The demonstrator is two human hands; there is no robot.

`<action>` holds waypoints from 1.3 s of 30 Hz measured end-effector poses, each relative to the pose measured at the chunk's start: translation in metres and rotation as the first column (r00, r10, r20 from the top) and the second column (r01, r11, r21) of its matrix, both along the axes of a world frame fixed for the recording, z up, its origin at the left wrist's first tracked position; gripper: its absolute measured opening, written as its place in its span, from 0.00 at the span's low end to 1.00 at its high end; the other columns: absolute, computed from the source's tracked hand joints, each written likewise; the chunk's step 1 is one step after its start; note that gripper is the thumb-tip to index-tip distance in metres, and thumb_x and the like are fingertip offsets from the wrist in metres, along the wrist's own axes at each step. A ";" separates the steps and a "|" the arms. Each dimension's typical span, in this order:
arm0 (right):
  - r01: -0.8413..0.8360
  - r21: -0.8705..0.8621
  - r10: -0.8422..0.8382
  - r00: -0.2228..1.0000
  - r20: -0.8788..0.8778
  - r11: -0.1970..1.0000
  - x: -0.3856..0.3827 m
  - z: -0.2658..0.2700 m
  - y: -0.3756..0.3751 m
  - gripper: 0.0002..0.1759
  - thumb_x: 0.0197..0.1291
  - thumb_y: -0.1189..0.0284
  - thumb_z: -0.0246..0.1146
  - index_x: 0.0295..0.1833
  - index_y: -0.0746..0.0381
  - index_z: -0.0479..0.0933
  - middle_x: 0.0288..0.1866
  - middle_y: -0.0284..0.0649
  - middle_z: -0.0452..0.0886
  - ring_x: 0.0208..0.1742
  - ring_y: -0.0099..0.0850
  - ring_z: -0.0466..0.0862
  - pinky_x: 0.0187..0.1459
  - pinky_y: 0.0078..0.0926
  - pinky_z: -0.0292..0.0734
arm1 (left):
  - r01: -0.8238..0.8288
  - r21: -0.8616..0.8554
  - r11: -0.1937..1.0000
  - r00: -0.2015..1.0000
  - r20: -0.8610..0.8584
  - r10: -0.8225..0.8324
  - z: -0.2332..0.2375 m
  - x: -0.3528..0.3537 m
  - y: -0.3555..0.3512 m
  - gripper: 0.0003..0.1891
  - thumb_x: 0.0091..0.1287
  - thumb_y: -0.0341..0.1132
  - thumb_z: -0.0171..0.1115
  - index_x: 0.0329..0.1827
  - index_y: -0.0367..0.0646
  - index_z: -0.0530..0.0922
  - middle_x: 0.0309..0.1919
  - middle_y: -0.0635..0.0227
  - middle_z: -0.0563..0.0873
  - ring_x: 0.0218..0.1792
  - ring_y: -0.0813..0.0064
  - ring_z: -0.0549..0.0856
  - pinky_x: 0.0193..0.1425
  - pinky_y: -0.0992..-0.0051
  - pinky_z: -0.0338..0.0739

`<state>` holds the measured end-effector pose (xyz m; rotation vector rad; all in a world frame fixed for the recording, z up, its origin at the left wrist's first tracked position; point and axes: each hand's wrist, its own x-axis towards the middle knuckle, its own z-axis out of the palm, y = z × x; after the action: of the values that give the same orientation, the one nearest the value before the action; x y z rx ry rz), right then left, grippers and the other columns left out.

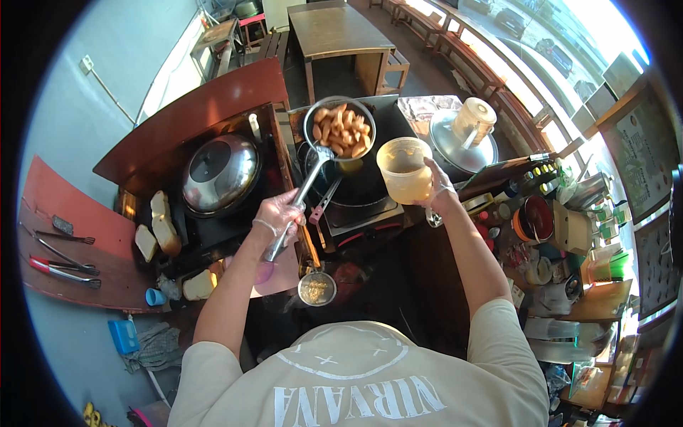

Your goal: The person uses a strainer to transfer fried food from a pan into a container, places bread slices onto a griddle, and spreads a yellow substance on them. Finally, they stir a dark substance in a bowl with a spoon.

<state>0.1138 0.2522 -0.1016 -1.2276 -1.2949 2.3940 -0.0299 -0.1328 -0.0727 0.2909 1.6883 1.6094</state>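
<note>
My left hand [279,215], in a clear plastic glove, grips the long metal handle of a round strainer [340,128] full of fried golden pieces. The strainer hangs over a dark wok [359,186] on the stove. My right hand [437,192], also gloved, holds a translucent plastic tub [405,169] upright just right of the strainer, above the wok's right edge.
A lidded steel pot [219,174] stands to the left. A small mesh sieve [316,288] hangs at the counter front. Tongs [64,267] lie on the red shelf at far left. A metal lid with a plastic jar [466,135] sits right; condiment containers crowd the right counter.
</note>
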 end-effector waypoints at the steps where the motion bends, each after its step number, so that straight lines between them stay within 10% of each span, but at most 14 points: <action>1: -0.048 0.077 0.047 0.999 0.005 0.996 -0.004 0.002 -0.001 0.44 0.56 0.45 0.71 0.72 0.58 0.70 0.71 0.47 0.71 0.66 0.52 0.77 0.59 0.68 0.73 | -0.028 0.023 0.999 0.999 -0.040 0.029 0.018 0.006 0.002 0.31 0.71 0.26 0.61 0.78 0.40 0.66 0.22 0.73 0.78 0.16 0.86 0.72 0.18 0.81 0.69; 6: -0.043 0.182 0.024 0.994 0.103 0.982 -0.071 0.014 -0.033 0.43 0.54 0.46 0.72 0.69 0.60 0.72 0.68 0.47 0.74 0.66 0.50 0.77 0.60 0.67 0.73 | -0.043 -0.156 0.987 0.965 -0.263 0.001 0.036 0.018 0.012 0.28 0.73 0.29 0.61 0.77 0.48 0.70 0.21 0.77 0.76 0.14 0.87 0.70 0.15 0.82 0.67; 9: -0.049 0.151 0.030 0.992 0.123 0.987 -0.106 0.001 -0.041 0.44 0.54 0.44 0.72 0.70 0.59 0.72 0.69 0.47 0.74 0.67 0.52 0.76 0.62 0.67 0.72 | -0.119 -0.193 0.974 0.553 -0.828 -0.096 -0.013 0.009 0.013 0.30 0.68 0.32 0.67 0.74 0.41 0.72 0.31 0.47 0.87 0.27 0.59 0.89 0.33 0.66 0.81; 10: -0.047 0.133 0.025 0.986 0.167 0.990 -0.113 -0.004 -0.045 0.44 0.55 0.44 0.71 0.70 0.59 0.72 0.70 0.47 0.74 0.68 0.53 0.76 0.63 0.67 0.71 | -0.119 -0.285 0.951 0.652 -0.745 -0.142 0.014 0.023 0.016 0.29 0.67 0.34 0.66 0.72 0.40 0.73 0.37 0.37 0.84 0.41 0.45 0.89 0.44 0.61 0.81; 14: -0.060 0.049 0.050 0.980 0.191 0.997 -0.121 -0.019 -0.045 0.41 0.57 0.45 0.71 0.70 0.58 0.73 0.68 0.47 0.76 0.63 0.52 0.80 0.61 0.64 0.74 | -0.205 -0.560 0.802 0.510 -0.761 -0.401 0.011 0.024 0.022 0.28 0.71 0.38 0.61 0.74 0.42 0.70 0.36 0.39 0.85 0.42 0.43 0.87 0.45 0.54 0.80; 19: 0.046 -0.287 -0.054 0.998 -0.020 0.957 -0.105 0.011 -0.071 0.32 0.62 0.51 0.70 0.65 0.58 0.75 0.57 0.46 0.84 0.49 0.48 0.88 0.52 0.55 0.83 | -0.237 -0.508 0.828 0.382 -0.832 -0.402 0.012 0.023 0.022 0.27 0.71 0.37 0.62 0.73 0.41 0.71 0.38 0.38 0.85 0.42 0.42 0.87 0.45 0.54 0.80; 21: -0.040 -0.407 -0.028 0.987 -0.160 0.913 -0.104 -0.002 -0.064 0.33 0.62 0.50 0.70 0.66 0.58 0.75 0.57 0.47 0.84 0.51 0.48 0.88 0.52 0.57 0.83 | -0.246 -0.439 0.864 0.544 -0.801 -0.251 0.025 0.025 0.021 0.26 0.70 0.34 0.63 0.71 0.39 0.74 0.40 0.37 0.84 0.43 0.42 0.86 0.44 0.57 0.80; 25: -0.060 -0.400 -0.015 0.983 -0.181 0.914 -0.089 0.003 -0.060 0.36 0.68 0.45 0.60 0.73 0.57 0.68 0.65 0.48 0.81 0.61 0.48 0.84 0.58 0.58 0.79 | -0.180 -0.205 0.962 0.480 -0.872 -0.096 0.024 0.018 0.019 0.26 0.68 0.31 0.65 0.70 0.36 0.74 0.31 0.40 0.85 0.29 0.51 0.88 0.36 0.63 0.80; 29: 0.049 -0.110 -0.056 0.997 -0.054 0.993 -0.059 0.015 -0.062 0.40 0.63 0.44 0.63 0.74 0.55 0.68 0.68 0.47 0.78 0.63 0.48 0.82 0.58 0.60 0.75 | -0.144 -0.059 0.988 0.901 -0.421 0.106 0.034 0.020 0.025 0.26 0.73 0.27 0.61 0.74 0.41 0.72 0.27 0.71 0.82 0.15 0.86 0.74 0.15 0.80 0.67; 34: 0.160 -0.106 -0.157 0.987 0.029 0.981 -0.012 0.028 -0.072 0.32 0.65 0.51 0.66 0.69 0.56 0.71 0.62 0.46 0.79 0.57 0.47 0.85 0.54 0.60 0.80 | -0.089 -0.107 0.990 0.973 -0.222 0.063 0.010 0.004 0.036 0.30 0.73 0.27 0.60 0.78 0.37 0.65 0.24 0.68 0.80 0.12 0.81 0.74 0.11 0.77 0.66; 39: 0.029 -0.188 -0.093 0.936 -0.339 0.982 0.041 -0.024 -0.069 0.52 0.61 0.37 0.62 0.80 0.56 0.55 0.77 0.54 0.63 0.75 0.54 0.67 0.67 0.68 0.68 | 0.120 -0.212 0.970 0.986 -0.085 -0.141 -0.025 -0.005 0.051 0.07 0.73 0.30 0.62 0.40 0.34 0.80 0.20 0.64 0.80 0.14 0.78 0.76 0.13 0.76 0.68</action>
<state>0.1551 0.1830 -0.1258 -0.8130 -0.9387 2.5771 -0.0350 -0.0820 -0.0973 0.3747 1.8546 1.3306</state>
